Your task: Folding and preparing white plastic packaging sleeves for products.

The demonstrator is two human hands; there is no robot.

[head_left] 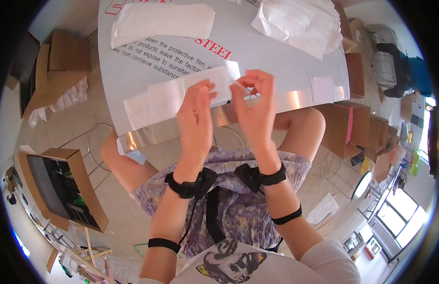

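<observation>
Both hands are raised over the near edge of a grey-filmed metal table. My left hand has its fingers curled and thumb against them. My right hand pinches with thumb and forefinger, a little apart from the left. Whatever thin thing either may hold is too faint to make out. Beneath and behind them a strip of overlapping white, partly see-through flat bags or sheets lies slanted across the tabletop, partly covered by my left hand.
Flat white sheets lie at the far left of the table, and a fanned pile of white sheets at the far right. A pale square card rests near the right edge. Cardboard boxes stand on both sides; another person is far right.
</observation>
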